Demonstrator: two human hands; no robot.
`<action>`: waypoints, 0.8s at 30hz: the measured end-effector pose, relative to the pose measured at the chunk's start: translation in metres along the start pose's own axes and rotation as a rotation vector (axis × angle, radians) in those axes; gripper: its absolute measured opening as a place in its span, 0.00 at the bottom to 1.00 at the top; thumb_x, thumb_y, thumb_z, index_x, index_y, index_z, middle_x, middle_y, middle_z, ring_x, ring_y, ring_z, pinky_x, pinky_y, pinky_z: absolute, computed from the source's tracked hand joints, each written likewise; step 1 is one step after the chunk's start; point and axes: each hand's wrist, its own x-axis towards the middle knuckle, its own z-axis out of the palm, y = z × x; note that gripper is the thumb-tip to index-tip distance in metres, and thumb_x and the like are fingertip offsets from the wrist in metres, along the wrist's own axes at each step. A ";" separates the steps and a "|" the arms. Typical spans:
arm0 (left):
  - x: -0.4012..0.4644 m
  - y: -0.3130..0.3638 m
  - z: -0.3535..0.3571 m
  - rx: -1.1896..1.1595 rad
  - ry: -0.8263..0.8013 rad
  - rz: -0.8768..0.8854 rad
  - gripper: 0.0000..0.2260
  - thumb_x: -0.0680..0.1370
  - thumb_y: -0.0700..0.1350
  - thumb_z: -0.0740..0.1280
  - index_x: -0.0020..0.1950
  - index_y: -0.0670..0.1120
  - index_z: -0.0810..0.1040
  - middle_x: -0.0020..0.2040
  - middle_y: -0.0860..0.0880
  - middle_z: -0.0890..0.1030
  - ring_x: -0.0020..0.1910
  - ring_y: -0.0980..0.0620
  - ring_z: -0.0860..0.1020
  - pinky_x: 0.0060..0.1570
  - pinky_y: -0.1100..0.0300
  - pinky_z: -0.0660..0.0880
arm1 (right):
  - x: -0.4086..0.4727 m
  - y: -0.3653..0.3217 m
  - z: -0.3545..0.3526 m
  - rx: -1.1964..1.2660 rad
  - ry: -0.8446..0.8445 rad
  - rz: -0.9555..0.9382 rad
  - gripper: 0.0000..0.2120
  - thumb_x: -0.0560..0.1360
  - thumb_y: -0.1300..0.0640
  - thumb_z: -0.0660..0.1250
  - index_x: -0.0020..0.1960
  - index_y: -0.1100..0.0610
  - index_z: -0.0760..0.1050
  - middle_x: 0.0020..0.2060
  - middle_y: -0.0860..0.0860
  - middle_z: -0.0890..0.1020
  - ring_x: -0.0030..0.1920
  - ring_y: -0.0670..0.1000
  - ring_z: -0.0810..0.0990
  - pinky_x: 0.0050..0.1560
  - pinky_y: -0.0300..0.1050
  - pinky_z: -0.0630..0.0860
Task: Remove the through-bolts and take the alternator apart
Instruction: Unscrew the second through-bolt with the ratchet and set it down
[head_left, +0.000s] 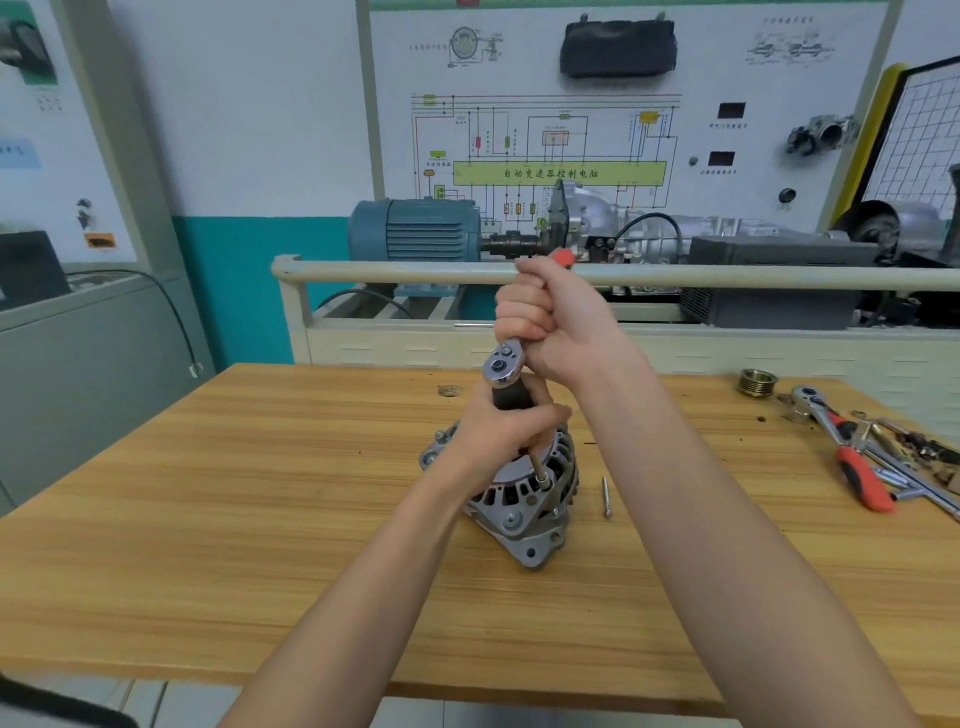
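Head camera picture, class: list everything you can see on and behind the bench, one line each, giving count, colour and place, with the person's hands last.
alternator: one, silver-grey, centre of the bench.
ratchet in use: one, chrome head with red handle tip, above the alternator, extension reaching down to its housing.
loose bolt: one, silver, lying just right of the alternator.
pulley: one, brassy, far right of the bench.
spare ratchet: one, chrome and red, right edge among other tools.
wooden bench: one, light brown.
electric motor: one, blue, behind the rail.
wiring board: one, white, back wall.
left hand: grips the extension above the alternator.
right hand: grips the ratchet handle.
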 end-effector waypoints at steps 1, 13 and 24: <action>0.000 0.002 -0.002 0.019 -0.055 0.020 0.15 0.66 0.41 0.69 0.22 0.51 0.70 0.19 0.54 0.67 0.21 0.51 0.67 0.28 0.61 0.66 | 0.005 -0.002 0.000 -0.013 -0.022 0.083 0.25 0.81 0.58 0.55 0.24 0.55 0.61 0.17 0.46 0.58 0.15 0.44 0.56 0.16 0.34 0.53; 0.003 -0.004 0.007 -0.106 0.129 -0.003 0.10 0.64 0.33 0.62 0.29 0.45 0.64 0.19 0.54 0.64 0.17 0.58 0.60 0.22 0.69 0.59 | -0.012 0.020 -0.002 0.031 0.089 -0.468 0.20 0.82 0.57 0.55 0.31 0.54 0.59 0.18 0.45 0.57 0.17 0.43 0.54 0.17 0.34 0.53; 0.001 0.000 -0.003 -0.128 -0.147 -0.032 0.15 0.63 0.40 0.67 0.21 0.50 0.65 0.19 0.54 0.63 0.18 0.56 0.61 0.25 0.68 0.62 | 0.021 0.007 0.003 -0.037 -0.096 0.278 0.20 0.81 0.56 0.57 0.30 0.53 0.58 0.17 0.46 0.61 0.14 0.43 0.59 0.13 0.34 0.56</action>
